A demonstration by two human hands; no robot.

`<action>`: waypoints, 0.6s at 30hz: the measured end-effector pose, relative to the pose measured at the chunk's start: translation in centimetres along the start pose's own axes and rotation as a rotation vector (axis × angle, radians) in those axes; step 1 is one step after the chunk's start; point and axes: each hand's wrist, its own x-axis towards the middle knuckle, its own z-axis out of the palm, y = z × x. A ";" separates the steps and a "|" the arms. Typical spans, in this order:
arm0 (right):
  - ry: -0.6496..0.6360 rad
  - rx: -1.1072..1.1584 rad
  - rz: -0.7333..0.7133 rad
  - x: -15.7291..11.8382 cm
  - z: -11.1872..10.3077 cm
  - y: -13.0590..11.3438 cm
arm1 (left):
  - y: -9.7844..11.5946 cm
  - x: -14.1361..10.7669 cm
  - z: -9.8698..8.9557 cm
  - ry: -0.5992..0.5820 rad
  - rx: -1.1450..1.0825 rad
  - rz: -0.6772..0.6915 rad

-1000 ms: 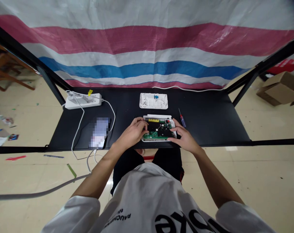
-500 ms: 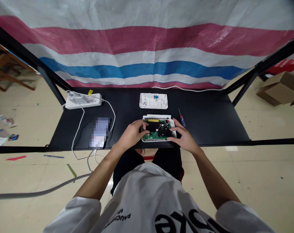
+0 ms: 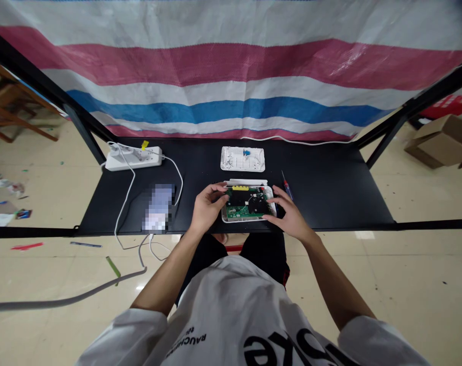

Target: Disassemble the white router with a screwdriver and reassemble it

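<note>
An opened white router [image 3: 249,220] lies near the front edge of the black table, its green circuit board [image 3: 236,212] facing up. Black plates, thin white wires and a yellow port block [image 3: 240,188] show on the board. My left hand [image 3: 208,206] grips the router's left end, thumb and fingers at the board's edge. At the opposite end, my right hand [image 3: 289,213] holds the casing with its fingers curved over the rim. A white antenna [image 3: 248,182] lies along the router's far side. Behind it sits the white cover [image 3: 238,163], inside up, with a blue part [image 3: 246,152].
A screwdriver [image 3: 287,186] lies right of the router. On the left are a phone [image 3: 159,208] with a cable and a white power strip [image 3: 133,158]. Striped sheeting [image 3: 231,109] hangs behind the table [image 3: 337,193]. A cardboard box [image 3: 440,142] stands on the floor at right.
My left hand has shifted slightly left and up, its thumb drawn back from over the board to its left edge. My right hand stays at the right end.
</note>
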 end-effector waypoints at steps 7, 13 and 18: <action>-0.020 -0.126 -0.162 2.2 -1.4 -3.9 | -1.3 -0.2 -0.3 0.038 0.026 -0.047; -0.232 -0.166 -0.284 5.7 0.5 -9.2 | -1.3 -0.3 -0.7 0.002 0.101 0.014; -0.394 -0.291 -0.388 7.6 4.2 -11.3 | -1.9 -0.4 -0.8 0.066 0.050 -0.010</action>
